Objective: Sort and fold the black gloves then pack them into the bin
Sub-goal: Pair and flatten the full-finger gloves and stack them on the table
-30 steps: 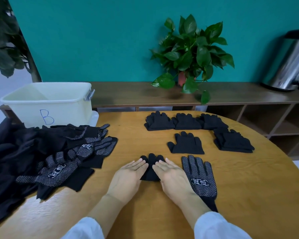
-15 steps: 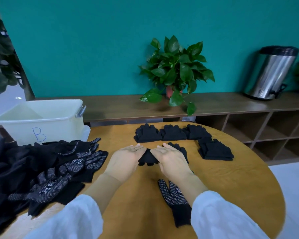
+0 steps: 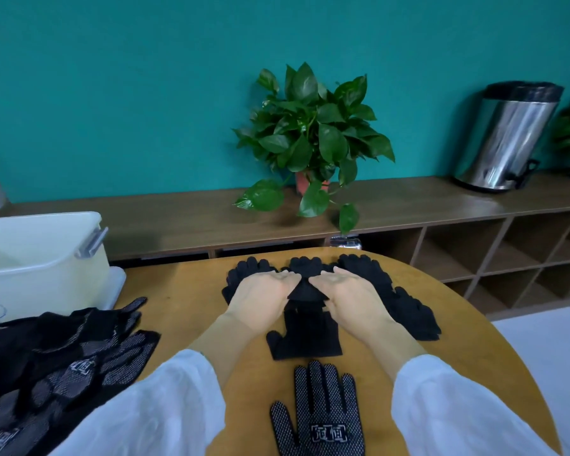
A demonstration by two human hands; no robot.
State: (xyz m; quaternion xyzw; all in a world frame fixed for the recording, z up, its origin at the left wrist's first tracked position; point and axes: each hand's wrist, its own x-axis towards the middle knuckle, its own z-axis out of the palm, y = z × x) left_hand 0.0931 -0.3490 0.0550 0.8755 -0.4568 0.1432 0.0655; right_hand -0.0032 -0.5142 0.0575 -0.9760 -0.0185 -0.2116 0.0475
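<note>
Over the far middle of the table: both hands are down on one small folded black glove (image 3: 305,288)

Left hand (image 3: 262,296): fingers fairly straight and close together, lying on the folded glove's left side, palm down

Right hand (image 3: 351,296): same deal mirrored, flat on the right side, so only a dark wedge of the glove shows between the two hands

Row behind: plain black folded gloves (image 3: 359,264) lined up along the far edge, mostly covered by the hands, can't count them properly

Right of the hands: another plain pair (image 3: 415,315), half hidden by the right wrist

Nearer me: a flat plain glove (image 3: 305,339) sits between the forearms, fingers partly tucked under the hands

Closest: a dotted grip glove (image 3: 323,419) with a white logo, palm up, cuff cut off at the bottom edge

Left side: unsorted pile of gloves (image 3: 63,360), dotted and plain mixed, runs off frame

Bin (image 3: 40,268): pale plastic, back left just beside the pile, left part cropped, inside hard to see

Table (image 3: 474,350): round, wooden

Background: potted plant (image 3: 310,139) and a steel can (image 3: 510,133) on a low shelf (image 3: 178,222)
</note>
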